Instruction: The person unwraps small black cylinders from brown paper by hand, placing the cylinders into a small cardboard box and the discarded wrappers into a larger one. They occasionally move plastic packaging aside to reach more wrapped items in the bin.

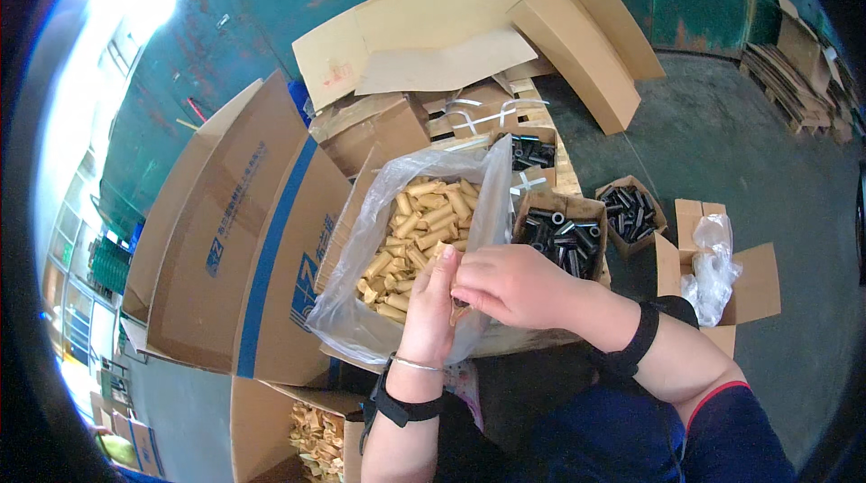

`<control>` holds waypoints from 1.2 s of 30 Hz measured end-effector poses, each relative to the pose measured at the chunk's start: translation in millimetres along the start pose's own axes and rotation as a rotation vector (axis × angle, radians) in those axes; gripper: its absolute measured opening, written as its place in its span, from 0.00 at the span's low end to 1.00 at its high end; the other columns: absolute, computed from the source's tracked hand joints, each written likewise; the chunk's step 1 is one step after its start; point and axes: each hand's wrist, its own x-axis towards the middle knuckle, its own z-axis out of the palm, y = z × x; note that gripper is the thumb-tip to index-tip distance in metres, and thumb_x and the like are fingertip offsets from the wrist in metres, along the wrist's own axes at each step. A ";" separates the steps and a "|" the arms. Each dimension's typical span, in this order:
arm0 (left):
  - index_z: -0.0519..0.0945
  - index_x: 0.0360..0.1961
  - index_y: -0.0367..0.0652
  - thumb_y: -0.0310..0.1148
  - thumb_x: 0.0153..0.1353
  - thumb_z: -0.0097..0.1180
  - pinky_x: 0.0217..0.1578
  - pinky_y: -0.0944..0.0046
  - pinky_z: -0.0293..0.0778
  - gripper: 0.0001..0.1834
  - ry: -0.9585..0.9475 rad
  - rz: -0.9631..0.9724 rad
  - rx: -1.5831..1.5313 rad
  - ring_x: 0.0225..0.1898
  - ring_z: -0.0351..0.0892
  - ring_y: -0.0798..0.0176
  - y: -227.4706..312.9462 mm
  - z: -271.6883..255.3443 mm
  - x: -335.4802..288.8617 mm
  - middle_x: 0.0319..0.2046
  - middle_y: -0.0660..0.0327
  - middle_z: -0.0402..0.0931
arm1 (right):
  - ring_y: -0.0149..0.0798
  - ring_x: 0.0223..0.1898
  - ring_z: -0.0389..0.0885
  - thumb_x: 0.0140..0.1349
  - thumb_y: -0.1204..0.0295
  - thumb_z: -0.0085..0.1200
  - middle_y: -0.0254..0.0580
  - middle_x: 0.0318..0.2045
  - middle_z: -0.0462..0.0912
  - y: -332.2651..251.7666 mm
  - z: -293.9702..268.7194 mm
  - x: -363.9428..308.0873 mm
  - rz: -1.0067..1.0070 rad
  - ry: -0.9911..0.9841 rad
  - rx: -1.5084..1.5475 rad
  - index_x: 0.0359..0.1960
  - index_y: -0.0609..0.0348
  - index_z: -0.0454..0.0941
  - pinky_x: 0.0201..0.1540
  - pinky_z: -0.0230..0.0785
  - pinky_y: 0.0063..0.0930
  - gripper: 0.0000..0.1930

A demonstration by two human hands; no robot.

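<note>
My left hand [428, 307] and my right hand [512, 285] meet over the near edge of a box lined with a clear plastic bag [356, 257]. The left thumb points up and its fingers are curled; the fingers of the right hand are bent in a pinch against the left palm. A small brownish bit shows between them, but the hands hide the rest, so I cannot make out what it is. Inside the lined box, just beyond my hands, lie many tan paper-wrapped rolls [431, 220] with twisted or folded ends.
Boxes of black tubes [564, 239] stand to the right, with another such box [630, 211] on the floor. An open carton with clear plastic [713, 271] lies farther right. A tall carton [262, 239] rises at left; a box of tan paper pieces [316, 438] sits lower left.
</note>
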 end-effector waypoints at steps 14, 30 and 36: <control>0.67 0.38 0.41 0.35 0.59 0.39 0.21 0.75 0.66 0.11 -0.007 0.265 -0.178 0.28 0.73 0.68 8.0 3.5 -9.2 0.34 0.61 0.70 | 0.18 0.19 0.64 0.59 0.67 0.41 0.25 0.19 0.69 12.0 2.8 4.8 0.771 0.455 0.933 0.24 0.56 0.67 0.21 0.57 0.12 0.08; 0.65 0.23 0.45 0.38 0.59 0.37 0.17 0.75 0.55 0.12 0.231 0.438 -0.044 0.17 0.59 0.74 9.6 12.1 -12.8 0.17 0.67 0.61 | 0.23 0.19 0.66 0.57 0.67 0.44 0.30 0.18 0.69 38.9 7.7 1.6 0.851 0.605 0.852 0.25 0.59 0.68 0.21 0.59 0.17 0.09; 0.62 0.23 0.45 0.39 0.60 0.36 0.18 0.75 0.55 0.12 0.324 0.608 -0.300 0.18 0.57 0.74 28.7 -17.8 -15.6 0.17 0.67 0.58 | 0.23 0.15 0.63 0.55 0.66 0.47 0.29 0.16 0.68 46.5 13.6 -7.7 1.005 0.392 0.891 0.24 0.57 0.67 0.17 0.55 0.16 0.09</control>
